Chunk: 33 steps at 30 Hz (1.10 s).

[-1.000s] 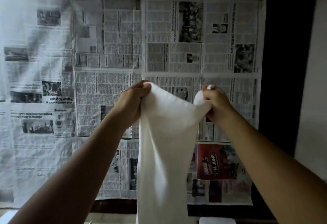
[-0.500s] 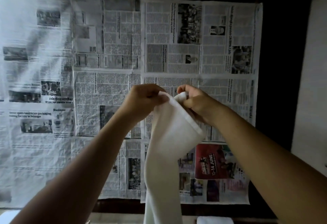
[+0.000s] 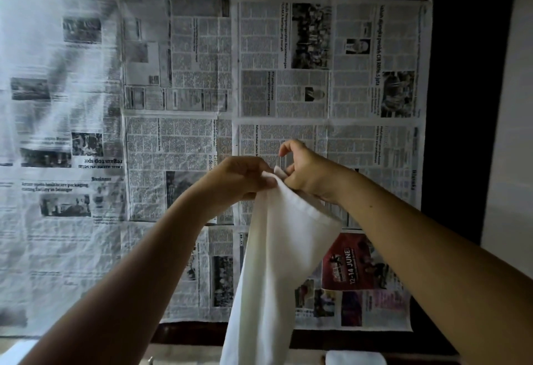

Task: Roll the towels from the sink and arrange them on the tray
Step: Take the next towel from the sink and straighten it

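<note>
A white towel [image 3: 274, 263] hangs long and narrow in the air in front of me, folded lengthwise. My left hand [image 3: 242, 180] pinches its top corners together. Right beside it, my right hand [image 3: 305, 171] touches the same top edge, index finger and thumb curled above it; whether it pinches the cloth I cannot tell. The towel's lower end drops out of view at the bottom. The sink and the tray are hidden from view.
Sheets of newspaper [image 3: 173, 134] cover the wall behind the towel. A pale wall [image 3: 507, 134] stands at the right. At the bottom edge lie a white cloth [image 3: 354, 358] on the right and a pale shape [image 3: 17, 350] at the left.
My two hands came together from about a towel's width apart, folding the top edge in half. The hanging towel grew narrower.
</note>
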{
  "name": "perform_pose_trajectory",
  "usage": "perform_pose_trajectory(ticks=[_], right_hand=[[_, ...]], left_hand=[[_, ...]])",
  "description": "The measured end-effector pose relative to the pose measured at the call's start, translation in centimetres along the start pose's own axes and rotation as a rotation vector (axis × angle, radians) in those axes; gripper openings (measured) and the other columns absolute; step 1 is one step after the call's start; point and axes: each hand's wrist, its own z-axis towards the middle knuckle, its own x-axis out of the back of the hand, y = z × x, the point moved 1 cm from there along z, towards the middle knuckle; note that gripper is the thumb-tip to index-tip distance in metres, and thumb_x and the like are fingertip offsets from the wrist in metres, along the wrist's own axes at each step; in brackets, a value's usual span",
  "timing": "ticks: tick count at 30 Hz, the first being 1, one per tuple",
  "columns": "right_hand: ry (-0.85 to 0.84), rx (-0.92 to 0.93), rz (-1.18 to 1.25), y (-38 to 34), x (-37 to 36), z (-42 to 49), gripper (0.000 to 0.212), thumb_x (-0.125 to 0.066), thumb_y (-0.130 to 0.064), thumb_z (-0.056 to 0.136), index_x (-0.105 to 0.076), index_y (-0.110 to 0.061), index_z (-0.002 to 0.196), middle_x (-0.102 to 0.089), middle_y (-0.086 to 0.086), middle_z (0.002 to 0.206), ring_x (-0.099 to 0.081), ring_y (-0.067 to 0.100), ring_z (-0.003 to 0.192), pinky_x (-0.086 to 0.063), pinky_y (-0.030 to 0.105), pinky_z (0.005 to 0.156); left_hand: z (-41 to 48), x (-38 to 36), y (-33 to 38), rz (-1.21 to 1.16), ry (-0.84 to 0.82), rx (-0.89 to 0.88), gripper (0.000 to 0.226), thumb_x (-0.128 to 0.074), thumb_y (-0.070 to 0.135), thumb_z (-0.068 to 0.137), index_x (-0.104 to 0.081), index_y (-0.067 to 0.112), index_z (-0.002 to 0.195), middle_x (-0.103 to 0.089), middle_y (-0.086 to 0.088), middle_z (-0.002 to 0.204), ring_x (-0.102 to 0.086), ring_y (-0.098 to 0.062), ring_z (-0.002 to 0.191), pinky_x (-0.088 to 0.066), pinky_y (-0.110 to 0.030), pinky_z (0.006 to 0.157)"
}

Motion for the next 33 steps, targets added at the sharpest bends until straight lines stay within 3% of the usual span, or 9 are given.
perform_pose_trajectory(ticks=[3, 6, 10, 12, 15, 19, 23, 28, 33], right_hand=[[-0.015, 0.003, -0.071, -0.2, 0.4, 0.2, 0.052, -0.077, -0.024, 0.085, -0.040, -0.030, 0.121, -0.065, 0.013, 0.095, -0.055, 0.021, 0.073, -0.050, 0.039, 0.071], [-0.081, 0.017, 0.053, 0.2, 1.1, -0.1, 0.044, -0.078, -0.026, 0.078, -0.046, -0.031, 0.108, -0.070, 0.020, 0.094, -0.056, 0.023, 0.071, -0.049, 0.039, 0.065], [-0.169, 0.064, 0.075, 0.3, 2.2, -1.3, 0.019, -0.054, 0.002, 0.090, -0.070, -0.008, 0.090, -0.064, -0.001, 0.065, -0.055, 0.010, 0.054, -0.044, 0.023, 0.051], [-0.240, 0.008, 0.023, 0.4, 2.8, -1.6, 0.027, -0.047, -0.008, 0.089, -0.069, 0.002, 0.076, -0.056, 0.003, 0.054, -0.047, 0.012, 0.046, -0.037, 0.024, 0.050], [-0.286, -0.010, -0.134, 0.8, 3.7, -1.6, 0.035, -0.056, -0.031, 0.088, -0.063, -0.007, 0.064, -0.054, 0.010, 0.059, -0.047, 0.020, 0.053, -0.039, 0.031, 0.056], [-0.145, 0.062, -0.298, 0.2, 5.1, -1.3, 0.048, -0.066, -0.033, 0.095, -0.063, -0.020, 0.050, -0.056, 0.000, 0.053, -0.048, 0.013, 0.047, -0.045, 0.033, 0.060], [-0.025, 0.129, -0.302, -0.2, 5.6, -0.8, 0.049, -0.070, -0.033, 0.093, -0.064, -0.026, 0.045, -0.057, -0.006, 0.047, -0.046, 0.006, 0.043, -0.048, 0.035, 0.065], [0.096, 0.261, -0.226, 0.0, 5.9, -0.1, 0.046, -0.071, -0.027, 0.091, -0.057, -0.015, 0.049, -0.043, -0.006, 0.046, -0.038, 0.006, 0.043, -0.039, 0.030, 0.057], [0.217, 0.377, -0.122, 0.2, 6.0, 0.6, 0.038, -0.072, -0.024, 0.089, -0.059, 0.002, 0.064, -0.047, 0.008, 0.055, -0.042, 0.017, 0.050, -0.039, 0.028, 0.053]], left_hand=[[0.2, 0.2, -0.7, -0.060, 0.005, -0.019, 0.022, -0.074, 0.002, 0.086, -0.066, -0.011, 0.102, -0.066, -0.034, 0.110, -0.064, -0.031, 0.096, -0.053, -0.047, 0.097], [0.4, 0.5, -1.1, -0.146, 0.111, -0.037, 0.011, -0.076, 0.013, 0.076, -0.073, 0.006, 0.083, -0.061, -0.026, 0.091, -0.056, -0.030, 0.088, -0.046, -0.042, 0.082], [0.8, 1.6, -1.9, -0.136, 0.301, -0.055, 0.017, -0.080, 0.011, 0.077, -0.071, 0.018, 0.064, -0.057, -0.011, 0.075, -0.051, -0.024, 0.076, -0.041, -0.035, 0.070], [0.9, 2.2, -2.1, -0.105, 0.364, -0.066, 0.016, -0.079, 0.008, 0.081, -0.071, 0.013, 0.068, -0.061, -0.005, 0.071, -0.055, -0.022, 0.074, -0.046, -0.034, 0.070], [1.0, 3.3, -2.2, -0.047, 0.420, -0.070, 0.020, -0.080, 0.019, 0.078, -0.069, 0.003, 0.079, -0.066, -0.011, 0.077, -0.060, -0.025, 0.079, -0.055, -0.048, 0.082], [0.7, 3.9, -2.2, 0.126, 0.446, -0.099, 0.041, -0.080, 0.042, 0.064, -0.070, 0.005, 0.079, -0.071, -0.022, 0.085, -0.069, -0.034, 0.079, -0.055, -0.062, 0.086], [0.7, 4.3, -1.9, 0.202, 0.467, -0.136, 0.029, -0.081, 0.040, 0.071, -0.073, 0.013, 0.078, -0.076, -0.003, 0.083, -0.073, -0.036, 0.085, -0.060, -0.059, 0.081], [0.8, 4.3, -1.6, 0.298, 0.508, -0.229, 0.021, -0.081, 0.028, 0.084, -0.069, 0.012, 0.077, -0.072, -0.007, 0.074, -0.065, -0.017, 0.065, -0.059, -0.045, 0.065], [1.2, 4.5, -1.1, 0.392, 0.503, -0.358, 0.028, -0.071, 0.044, 0.078, -0.063, 0.017, 0.077, -0.068, -0.013, 0.076, -0.065, -0.035, 0.070, -0.057, -0.050, 0.063]])
